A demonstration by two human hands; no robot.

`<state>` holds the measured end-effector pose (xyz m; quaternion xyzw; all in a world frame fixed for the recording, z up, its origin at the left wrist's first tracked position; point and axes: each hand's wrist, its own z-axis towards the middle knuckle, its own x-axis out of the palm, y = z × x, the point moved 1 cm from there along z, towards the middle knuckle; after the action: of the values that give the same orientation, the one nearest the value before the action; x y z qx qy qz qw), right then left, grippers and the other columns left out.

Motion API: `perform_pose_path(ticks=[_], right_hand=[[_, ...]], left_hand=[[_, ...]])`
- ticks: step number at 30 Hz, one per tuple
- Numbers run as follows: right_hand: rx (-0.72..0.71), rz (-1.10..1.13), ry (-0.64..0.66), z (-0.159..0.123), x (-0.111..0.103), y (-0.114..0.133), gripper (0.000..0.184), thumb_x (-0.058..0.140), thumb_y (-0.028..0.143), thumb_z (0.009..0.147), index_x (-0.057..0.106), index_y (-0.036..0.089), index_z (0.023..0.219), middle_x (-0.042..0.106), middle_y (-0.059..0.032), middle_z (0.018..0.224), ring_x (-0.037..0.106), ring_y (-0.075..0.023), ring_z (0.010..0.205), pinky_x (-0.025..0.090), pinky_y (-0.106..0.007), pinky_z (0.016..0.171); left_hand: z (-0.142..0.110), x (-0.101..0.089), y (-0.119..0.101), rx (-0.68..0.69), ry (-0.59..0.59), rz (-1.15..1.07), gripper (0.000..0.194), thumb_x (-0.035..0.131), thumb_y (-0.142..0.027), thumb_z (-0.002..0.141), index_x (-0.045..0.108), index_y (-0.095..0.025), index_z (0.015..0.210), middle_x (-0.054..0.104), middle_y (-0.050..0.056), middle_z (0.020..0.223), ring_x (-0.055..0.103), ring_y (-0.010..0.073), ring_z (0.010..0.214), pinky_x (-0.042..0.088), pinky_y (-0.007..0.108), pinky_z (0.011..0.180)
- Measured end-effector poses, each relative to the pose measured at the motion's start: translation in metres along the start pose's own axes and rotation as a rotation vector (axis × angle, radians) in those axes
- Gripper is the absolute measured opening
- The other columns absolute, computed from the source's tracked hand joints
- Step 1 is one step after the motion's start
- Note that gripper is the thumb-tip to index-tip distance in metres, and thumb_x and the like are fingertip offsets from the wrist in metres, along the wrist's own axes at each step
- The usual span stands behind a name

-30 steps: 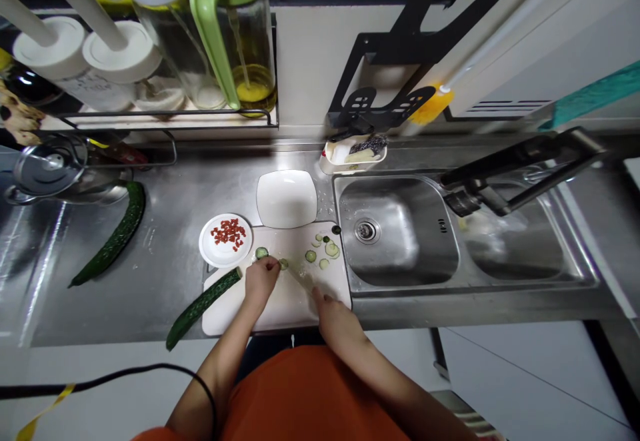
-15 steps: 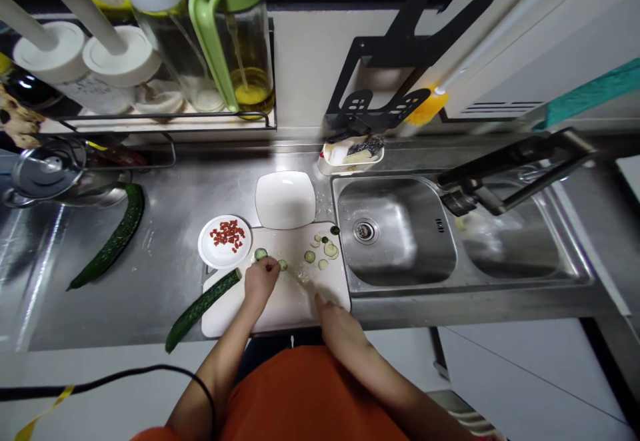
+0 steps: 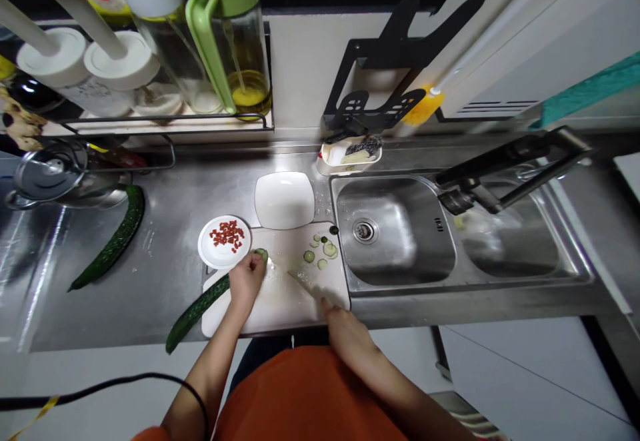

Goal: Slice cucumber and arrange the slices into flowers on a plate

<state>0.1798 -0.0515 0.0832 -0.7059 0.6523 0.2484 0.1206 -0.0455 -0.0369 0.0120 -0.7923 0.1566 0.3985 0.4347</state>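
Observation:
My left hand is over the left part of a white cutting board, its thumb and fingers pinched together at a green cucumber slice. The fingers partly hide that slice. A knife is in my right hand, which is wrapped round its handle. Its blade points up and left, low over the board. Beneath my left wrist, a cut length of cucumber lies partly on the board and sticks out past its left edge. Several thin cucumber slices are scattered at the board's upper right.
A white plate of chopped red pieces sits at the board's upper left corner. Behind the board is a white square dish. A whole cucumber lies farther left. At right is a steel sink with a black faucet.
My left hand has moved left from the middle of the board, and the slice beside its fingertips is gone from there. My right hand and the knife have shifted slightly right and down.

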Motion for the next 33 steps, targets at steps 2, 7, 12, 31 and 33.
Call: perform_pose_path(ticks=[2, 7, 12, 31, 33], right_hand=[[-0.002, 0.007, 0.002, 0.001, 0.001, 0.0, 0.057, 0.027, -0.003, 0.081, 0.047, 0.016, 0.132, 0.067, -0.0137, 0.105, 0.065, -0.0247, 0.095, 0.048, -0.029, 0.07], [-0.006, 0.001, 0.009, 0.001, 0.002, -0.001, 0.06, 0.029, -0.005, 0.079, 0.043, 0.015, 0.134, 0.067, -0.0147, 0.106, 0.065, -0.0255, 0.096, 0.049, -0.03, 0.071], [-0.007, -0.016, -0.004, 0.002, 0.002, -0.002, 0.06, 0.029, -0.004, 0.08, 0.042, 0.014, 0.135, 0.067, -0.0148, 0.104, 0.065, -0.0248, 0.096, 0.049, -0.029, 0.07], [0.019, 0.019, -0.001, -0.005, 0.012, -0.017, 0.054, 0.027, -0.001, 0.085, 0.044, 0.017, 0.134, 0.068, -0.0137, 0.102, 0.067, -0.0237, 0.092, 0.049, -0.03, 0.072], [0.01, 0.02, -0.006, -0.007, 0.012, -0.019, 0.054, 0.026, -0.001, 0.085, 0.045, 0.016, 0.133, 0.068, -0.0139, 0.102, 0.066, -0.0244, 0.092, 0.05, -0.031, 0.071]], left_hand=[[0.003, -0.003, 0.001, -0.007, -0.024, 0.003, 0.021, 0.053, -0.035, 0.08, 0.067, -0.02, 0.082, 0.069, 0.001, 0.071, 0.059, 0.0129, 0.065, 0.042, 0.021, 0.067], [0.007, -0.005, 0.001, 0.017, -0.029, 0.084, 0.019, 0.05, -0.031, 0.082, 0.065, -0.021, 0.089, 0.069, 0.001, 0.076, 0.06, 0.0136, 0.067, 0.04, 0.022, 0.067], [0.008, -0.005, 0.0, 0.082, -0.058, 0.241, 0.021, 0.048, -0.029, 0.084, 0.062, -0.02, 0.098, 0.068, 0.004, 0.083, 0.059, 0.016, 0.071, 0.037, 0.024, 0.065], [0.006, 0.071, -0.059, 0.313, 0.411, 0.138, 0.024, 0.06, -0.019, 0.076, 0.062, -0.02, 0.1, 0.059, 0.006, 0.102, 0.057, 0.017, 0.094, 0.042, 0.026, 0.082], [0.004, 0.074, -0.062, 0.326, 0.422, 0.167, 0.024, 0.059, -0.018, 0.076, 0.062, -0.02, 0.1, 0.059, 0.006, 0.103, 0.057, 0.0176, 0.094, 0.042, 0.027, 0.082]])
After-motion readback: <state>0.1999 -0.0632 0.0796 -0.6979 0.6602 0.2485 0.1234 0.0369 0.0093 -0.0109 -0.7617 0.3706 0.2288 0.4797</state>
